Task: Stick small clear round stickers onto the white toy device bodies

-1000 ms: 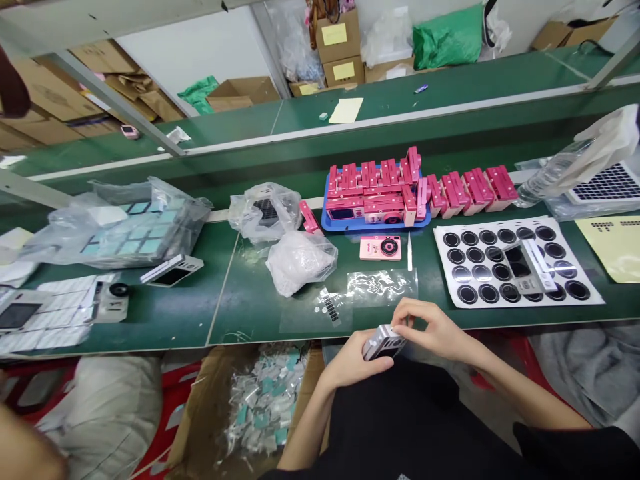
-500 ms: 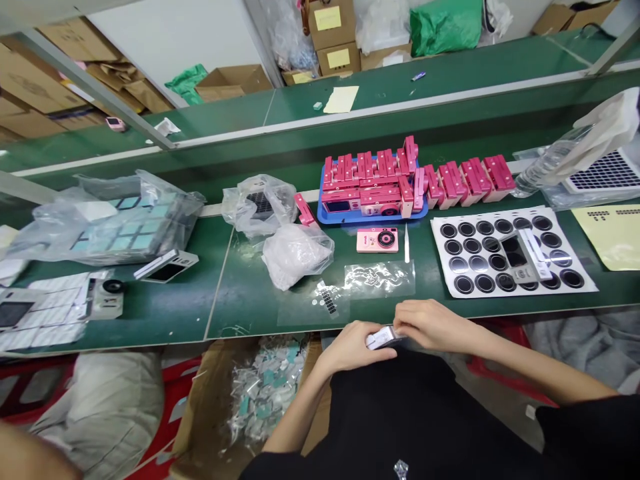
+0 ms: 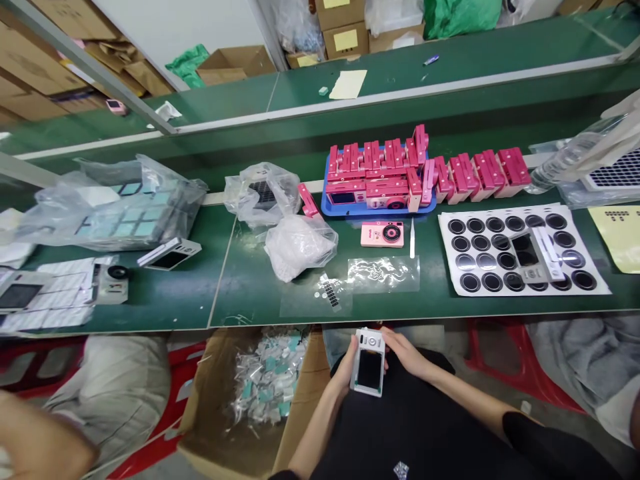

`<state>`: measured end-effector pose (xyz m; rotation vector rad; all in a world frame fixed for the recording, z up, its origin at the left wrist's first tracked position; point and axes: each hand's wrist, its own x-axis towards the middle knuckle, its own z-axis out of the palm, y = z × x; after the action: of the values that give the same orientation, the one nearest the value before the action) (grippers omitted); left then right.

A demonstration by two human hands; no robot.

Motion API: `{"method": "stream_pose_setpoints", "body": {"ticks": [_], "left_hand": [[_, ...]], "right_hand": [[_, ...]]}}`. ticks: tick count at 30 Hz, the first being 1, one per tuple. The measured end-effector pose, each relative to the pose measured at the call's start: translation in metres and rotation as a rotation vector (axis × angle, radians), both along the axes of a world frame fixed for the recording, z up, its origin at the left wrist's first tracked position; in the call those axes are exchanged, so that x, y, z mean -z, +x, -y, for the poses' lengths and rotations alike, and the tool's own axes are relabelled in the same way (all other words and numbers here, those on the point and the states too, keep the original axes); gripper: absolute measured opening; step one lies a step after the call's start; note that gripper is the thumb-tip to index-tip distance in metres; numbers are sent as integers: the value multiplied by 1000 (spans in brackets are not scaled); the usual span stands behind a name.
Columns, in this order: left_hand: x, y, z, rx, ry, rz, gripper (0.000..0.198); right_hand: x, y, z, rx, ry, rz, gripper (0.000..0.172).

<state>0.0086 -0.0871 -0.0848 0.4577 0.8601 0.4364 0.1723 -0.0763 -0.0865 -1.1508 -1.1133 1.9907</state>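
A white compact camera [image 3: 369, 363] with a dark screen is held upright above my lap, its screen side facing me. My left hand [image 3: 346, 365] grips its left edge. My right hand [image 3: 404, 353] is closed about its upper right edge, some of the fingers hidden behind the body. Just beyond, on the green bench, lie a clear film with small black stickers [image 3: 330, 293] and a clear plastic sheet [image 3: 384, 275]. Farther back sit a pink camera [image 3: 383, 234] and white tweezers [image 3: 413, 239].
A blue tray [image 3: 330, 209] holds several pink cameras. To its right, another camera [image 3: 531, 259] rests on a sheet of round black stickers [image 3: 450, 267]. Plastic bags [image 3: 300, 245] lie left of centre. Below the bench edge stands a cardboard box [image 3: 200, 417] of scraps. Other people sit on both sides.
The white camera has been lowered toward my lap and turned, so its screen now faces me. Both hands have moved down with it, and my view has shifted slightly.
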Motion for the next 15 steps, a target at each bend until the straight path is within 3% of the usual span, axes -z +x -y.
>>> {"method": "stream_pose_setpoints", "body": {"ticks": [6,15], "left_hand": [[23,-1,-4,-156,-121,31,95],[30,8,-12,-228,-142,-46,87]], "right_hand": [[24,-17,-2,124,16,98,60],[36,-34,-1,326,133,288,71]]}}
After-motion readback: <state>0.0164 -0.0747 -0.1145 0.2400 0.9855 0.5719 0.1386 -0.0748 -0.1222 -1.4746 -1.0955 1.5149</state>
